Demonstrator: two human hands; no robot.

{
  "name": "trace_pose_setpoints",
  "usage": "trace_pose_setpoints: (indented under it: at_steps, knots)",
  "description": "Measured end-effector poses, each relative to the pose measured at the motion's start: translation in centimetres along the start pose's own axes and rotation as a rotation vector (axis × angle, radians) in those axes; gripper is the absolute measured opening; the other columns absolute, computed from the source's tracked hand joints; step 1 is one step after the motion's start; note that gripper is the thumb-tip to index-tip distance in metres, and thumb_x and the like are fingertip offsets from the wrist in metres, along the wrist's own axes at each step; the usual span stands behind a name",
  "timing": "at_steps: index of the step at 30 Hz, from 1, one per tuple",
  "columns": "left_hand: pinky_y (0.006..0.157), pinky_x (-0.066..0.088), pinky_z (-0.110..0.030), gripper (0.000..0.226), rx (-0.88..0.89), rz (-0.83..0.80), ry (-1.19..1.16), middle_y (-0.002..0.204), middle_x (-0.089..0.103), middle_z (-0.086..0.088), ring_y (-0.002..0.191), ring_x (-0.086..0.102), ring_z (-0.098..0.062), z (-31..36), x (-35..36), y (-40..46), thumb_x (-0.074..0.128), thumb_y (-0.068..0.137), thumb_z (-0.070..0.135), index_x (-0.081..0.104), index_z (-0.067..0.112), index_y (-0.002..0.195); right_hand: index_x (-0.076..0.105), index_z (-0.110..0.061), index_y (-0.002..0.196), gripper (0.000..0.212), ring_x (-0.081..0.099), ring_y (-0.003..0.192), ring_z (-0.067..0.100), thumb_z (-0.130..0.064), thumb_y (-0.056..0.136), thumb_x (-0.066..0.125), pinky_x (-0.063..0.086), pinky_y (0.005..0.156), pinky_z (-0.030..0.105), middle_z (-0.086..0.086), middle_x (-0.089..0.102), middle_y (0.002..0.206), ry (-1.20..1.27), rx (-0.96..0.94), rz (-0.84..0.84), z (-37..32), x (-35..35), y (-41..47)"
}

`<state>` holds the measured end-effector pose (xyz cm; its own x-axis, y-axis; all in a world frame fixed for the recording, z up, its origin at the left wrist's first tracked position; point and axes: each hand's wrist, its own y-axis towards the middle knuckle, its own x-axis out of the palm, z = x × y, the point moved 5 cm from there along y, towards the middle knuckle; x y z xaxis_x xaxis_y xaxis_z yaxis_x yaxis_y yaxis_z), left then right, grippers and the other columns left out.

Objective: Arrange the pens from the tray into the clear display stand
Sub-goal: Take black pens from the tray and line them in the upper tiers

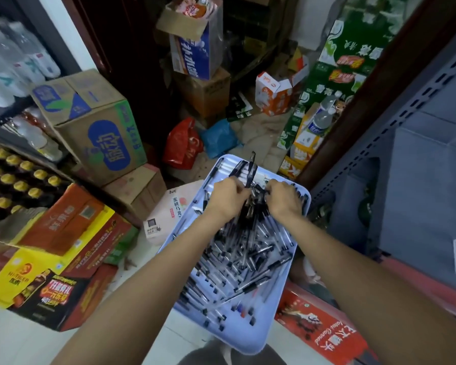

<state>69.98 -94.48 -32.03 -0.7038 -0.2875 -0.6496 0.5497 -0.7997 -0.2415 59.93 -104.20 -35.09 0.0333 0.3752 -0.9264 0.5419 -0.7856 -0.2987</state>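
Gripping pens (249, 175) pointing away, both hands.

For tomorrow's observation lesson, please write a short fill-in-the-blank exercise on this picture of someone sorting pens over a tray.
1. The loose pens lie in a plastic tray coloured light ____.
2. The left hand and right hand both work at the ____ end of the tray.
3. Beyond the tray, a red plastic ____ lies on the floor beside a blue one.
4. The bottles at the left edge have ____ caps.

Missing words: blue; far; bag; yellow
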Motion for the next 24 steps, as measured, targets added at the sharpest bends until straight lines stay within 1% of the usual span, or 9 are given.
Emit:
trace_pose_setpoints:
  at_steps: [2, 6, 8, 10, 12, 14, 17, 22, 24]
  knots:
    - [0.054, 0.036, -0.016, 0.016, -0.044, 0.019, -0.223, 0.065, 0.054, -0.001, 0.059, 0.049, -0.011, -0.7, -1.0, -0.4, 0.059, 0.09, 0.019, 0.059, 0.011, 0.077, 0.047, -0.007, 0.129, 0.035, 0.052, 0.102, 0.04, 0.0, 0.094, 0.044, 0.049, 0.077, 0.047, 0.021, 0.055, 0.118, -0.009, 0.006, 0.004, -0.1, 0.1, -0.3]
    - [0.06, 0.047, -0.024, 0.012, -0.095, -0.006, -0.488, 0.065, 0.059, 0.002, 0.047, 0.055, -0.002, -1.7, -2.6, -0.9, 0.056, 0.092, 0.014, 0.058, 0.007, 0.082, 0.052, -0.002, 0.118, 0.029, 0.054, 0.092, 0.039, 0.006, 0.093, 0.04, 0.039, 0.064, 0.039, 0.024, 0.054, 0.112, -0.045, 0.034, 0.014, -0.3, -0.5, -0.9]
    - [0.063, 0.051, -0.025, 0.017, -0.092, -0.038, -0.564, 0.061, 0.061, 0.007, 0.043, 0.055, 0.001, -1.8, -3.2, -1.3, 0.055, 0.093, 0.01, 0.054, 0.011, 0.076, 0.053, -0.001, 0.088, 0.017, 0.051, 0.071, 0.033, 0.01, 0.091, 0.041, 0.032, 0.054, 0.034, 0.022, 0.049, 0.089, -0.068, 0.071, 0.006, -0.4, -0.6, -1.3]
    - [0.062, 0.051, -0.025, 0.019, -0.075, -0.06, -0.622, 0.063, 0.062, 0.005, 0.043, 0.056, 0.0, -1.7, -4.0, -1.9, 0.053, 0.093, 0.007, 0.047, 0.015, 0.077, 0.032, -0.011, 0.061, 0.039, 0.038, 0.056, 0.026, 0.012, 0.09, 0.043, 0.02, 0.045, 0.03, 0.014, 0.035, 0.072, -0.051, 0.115, 0.023, -0.3, -0.8, -1.6]
    - [0.053, 0.049, -0.018, 0.017, -0.054, -0.076, -0.645, 0.069, 0.064, -0.001, 0.043, 0.057, -0.001, -1.5, -4.9, -2.4, 0.051, 0.093, 0.004, 0.043, 0.016, 0.083, 0.043, -0.008, 0.068, 0.029, 0.044, 0.064, 0.03, 0.012, 0.09, 0.042, 0.022, 0.043, 0.03, 0.02, 0.046, 0.089, -0.01, 0.12, 0.051, -1.1, -2.1, -2.3]
    - [0.052, 0.049, -0.017, 0.012, -0.035, -0.088, -0.638, 0.074, 0.067, -0.005, 0.046, 0.06, -0.004, -1.1, -5.6, -2.7, 0.051, 0.093, 0.003, 0.043, 0.012, 0.089, 0.055, 0.004, 0.096, 0.017, 0.052, 0.081, 0.037, 0.009, 0.091, 0.039, 0.039, 0.054, 0.036, 0.023, 0.051, 0.109, 0.108, 0.105, 0.093, -1.8, -3.7, -2.9]
    - [0.064, 0.053, -0.031, 0.014, -0.002, -0.109, -0.668, 0.078, 0.067, -0.008, 0.05, 0.064, -0.008, 0.3, -6.5, -2.9, 0.051, 0.092, 0.001, 0.039, 0.009, 0.089, 0.055, 0.002, 0.098, 0.017, 0.055, 0.087, 0.032, 0.001, 0.093, 0.039, 0.047, 0.075, 0.04, 0.017, 0.059, 0.1, 0.409, 0.07, 0.143, -2.6, -6.5, -4.3]
    - [0.073, 0.053, -0.041, 0.014, 0.125, -0.069, -0.601, 0.087, 0.069, -0.015, 0.062, 0.067, -0.02, 5.4, -7.9, -3.1, 0.056, 0.089, 0.004, 0.044, 0.009, 0.096, 0.054, -0.004, 0.109, 0.017, 0.056, 0.069, 0.013, -0.005, 0.094, 0.046, 0.046, 0.065, 0.02, 0.001, 0.058, 0.078, 0.648, -0.013, 0.263, -3.0, -12.1, -7.0]
    - [0.08, 0.053, -0.044, 0.012, 0.219, -0.036, -0.545, 0.086, 0.069, -0.017, 0.073, 0.064, -0.025, 8.3, -8.0, -3.2, 0.055, 0.089, 0.006, 0.05, 0.008, 0.1, 0.05, -0.004, 0.118, 0.024, 0.062, 0.073, 0.015, -0.002, 0.095, 0.044, 0.056, 0.072, 0.031, 0.001, 0.059, 0.079, 0.764, -0.013, 0.296, -2.5, -14.4, -8.1]
